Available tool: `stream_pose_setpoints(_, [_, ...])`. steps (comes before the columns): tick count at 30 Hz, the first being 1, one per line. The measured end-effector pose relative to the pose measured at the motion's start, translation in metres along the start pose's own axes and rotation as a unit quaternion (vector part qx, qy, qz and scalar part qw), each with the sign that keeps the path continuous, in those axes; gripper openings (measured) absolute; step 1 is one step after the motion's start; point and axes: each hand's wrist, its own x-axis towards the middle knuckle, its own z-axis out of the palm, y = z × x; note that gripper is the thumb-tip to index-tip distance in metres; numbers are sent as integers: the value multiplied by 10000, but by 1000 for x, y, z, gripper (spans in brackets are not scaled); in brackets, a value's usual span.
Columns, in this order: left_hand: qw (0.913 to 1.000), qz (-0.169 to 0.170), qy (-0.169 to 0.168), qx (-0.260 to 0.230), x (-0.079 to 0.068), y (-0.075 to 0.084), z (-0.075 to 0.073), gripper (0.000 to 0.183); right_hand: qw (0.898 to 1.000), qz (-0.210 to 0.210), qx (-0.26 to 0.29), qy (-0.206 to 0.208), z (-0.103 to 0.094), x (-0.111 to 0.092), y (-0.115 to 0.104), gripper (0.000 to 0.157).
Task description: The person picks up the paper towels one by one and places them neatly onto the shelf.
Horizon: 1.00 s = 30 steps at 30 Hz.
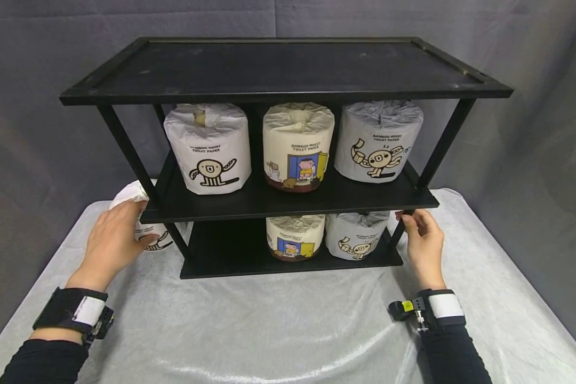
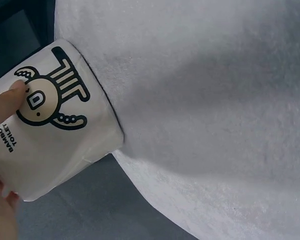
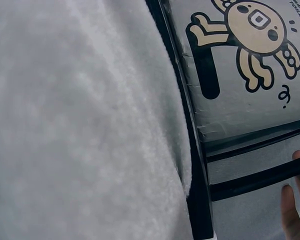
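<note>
At the left end of a black two-tier rack, my left hand [image 1: 115, 234] grips a white wrapped toilet roll [image 1: 156, 234] standing beside the rack. In the left wrist view the thumb lies on the printed front of this toilet roll [image 2: 65, 115], over a cartoon figure, and fingertips show at its far side. Over on the right, my right hand [image 1: 423, 240] holds the rack's lower front post [image 1: 397, 233], thumb and fingers on either side of it. The right wrist view shows that post [image 3: 260, 179] running between them, below a printed roll [image 3: 260, 65] on the shelf.
The black rack's top board [image 1: 278, 69] overhangs the shelves. Three toilet rolls stand on the middle shelf [image 1: 278, 205], including a cream one [image 1: 298, 146] at centre. Two more sit on the bottom shelf [image 1: 230, 261], toward the right. A grey cloth [image 1: 269, 330] covers the table.
</note>
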Motion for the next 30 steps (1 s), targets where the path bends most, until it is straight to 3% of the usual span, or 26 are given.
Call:
stream_pose_setpoints(9, [9998,-43,74,-154,-3,3,1,68,9999,36,-140,4,0,-1,0,25])
stream_pose_setpoints(15, [9999,-59,133,-55,-7,3,0,70,9999,74,-113,41,1,3,20,24])
stream_pose_setpoints(23, [9991,-8,407,-67,-16,2,-5,65,10000,37,15,40,2,4,23,22])
stream_pose_setpoints(30, [9972,96,741,-34,-27,1,-13,62,9996,164,-212,50,2,5,31,25])
